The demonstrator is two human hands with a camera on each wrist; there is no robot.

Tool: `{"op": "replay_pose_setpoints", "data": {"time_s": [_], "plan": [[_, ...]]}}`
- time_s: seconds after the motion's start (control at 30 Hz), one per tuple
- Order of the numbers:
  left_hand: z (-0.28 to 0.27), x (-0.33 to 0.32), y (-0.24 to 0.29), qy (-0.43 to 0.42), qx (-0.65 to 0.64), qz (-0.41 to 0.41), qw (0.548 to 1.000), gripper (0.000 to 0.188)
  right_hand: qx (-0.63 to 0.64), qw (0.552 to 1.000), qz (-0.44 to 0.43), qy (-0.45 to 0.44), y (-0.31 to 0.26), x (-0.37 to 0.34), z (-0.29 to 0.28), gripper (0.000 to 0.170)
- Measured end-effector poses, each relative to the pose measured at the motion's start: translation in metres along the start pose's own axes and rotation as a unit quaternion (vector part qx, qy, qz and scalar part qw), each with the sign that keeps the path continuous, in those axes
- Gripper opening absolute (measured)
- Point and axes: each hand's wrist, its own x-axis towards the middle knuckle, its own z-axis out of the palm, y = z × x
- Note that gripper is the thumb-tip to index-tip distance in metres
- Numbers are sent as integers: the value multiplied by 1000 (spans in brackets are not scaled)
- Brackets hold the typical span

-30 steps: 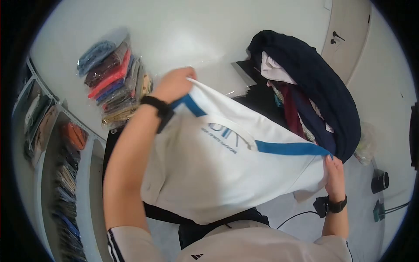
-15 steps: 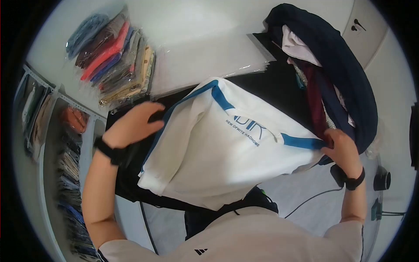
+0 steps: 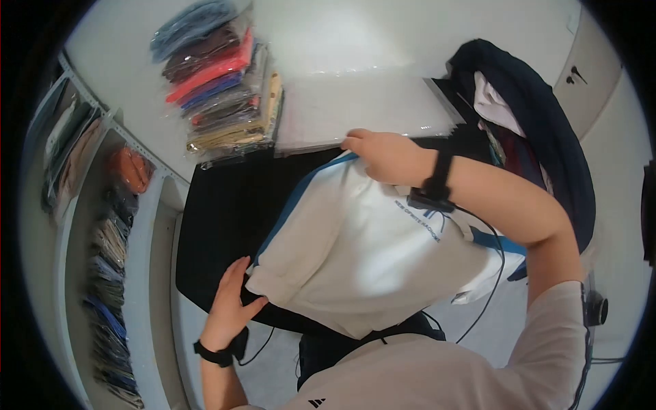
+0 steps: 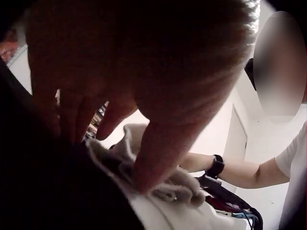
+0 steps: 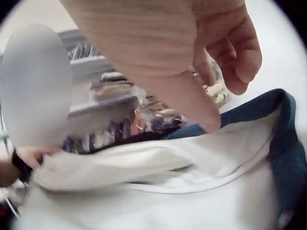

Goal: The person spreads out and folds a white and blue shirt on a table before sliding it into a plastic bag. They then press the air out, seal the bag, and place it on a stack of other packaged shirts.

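A white sweatshirt [image 3: 383,253] with blue stripes along its shoulders and dark blue lettering lies over the black table [image 3: 225,212]. One sleeve is laid toward the left front, its cuff close to my left hand [image 3: 232,304]. That hand's fingers are straight, with the thumb spread apart beside the cuff; in the left wrist view the thumb [image 4: 163,153] touches bunched fabric. My right hand [image 3: 386,157] reaches across to the striped shoulder. The right wrist view shows its fingers [image 5: 247,62] loosely bent and parted from the thumb, right above the blue stripe [image 5: 283,139].
Bagged folded garments [image 3: 219,89] are stacked at the back left, beside a pile of clear plastic bags [image 3: 362,109]. A dark heap of clothes [image 3: 540,130] sits at the right. Shelves [image 3: 147,232] with packed clothes stand along the left. A cable [image 3: 502,263] hangs from the right wrist.
The sweatshirt has come down from being held up and stretched onto the table. My right hand has crossed left to the far shoulder; my left hand has let go and moved down to the cuff.
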Motion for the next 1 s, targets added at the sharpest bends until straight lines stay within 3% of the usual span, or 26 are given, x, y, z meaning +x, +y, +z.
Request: {"op": "replay_pose_setpoints", "data": {"time_s": [0.13, 0.2, 0.27, 0.43, 0.5, 0.53, 0.6, 0.63, 0.73, 0.9, 1.0], "plan": [[26, -12, -16, 118, 11, 12, 993, 52, -106, 992, -27, -67, 9, 33, 36, 35], [33, -10, -13, 163, 12, 16, 986, 48, -152, 973, 35, -172, 12, 41, 40, 30], [34, -4, -15, 194, 17, 2, 981, 45, -207, 952, 36, -223, 11, 34, 27, 25], [39, 6, -20, 184, -8, 11, 983, 34, -131, 982, 59, -123, 5, 0, -9, 23], [40, 11, -23, 204, -4, 86, 975, 26, -120, 986, 59, -98, 2, -15, -32, 22], [37, 12, -18, 203, -6, 83, 976, 26, -111, 989, 51, -85, -3, -23, -46, 21], [26, 19, 1, 105, -196, -44, 974, 18, -100, 991, 58, -61, -16, -37, -72, 19], [27, 26, 5, 158, -220, -19, 962, 15, -114, 991, 58, -41, -20, -43, -83, 17], [-1, 53, 17, 212, -289, -47, 932, 15, -152, 984, 90, -2, -29, -54, -109, 16], [-49, 125, 5, 305, -278, 10, 911, 14, -187, 976, 105, 50, -24, -41, -111, 16], [-43, 144, 12, 228, -272, -52, 933, 14, -158, 979, 110, 70, -11, -24, -85, 15]]}}
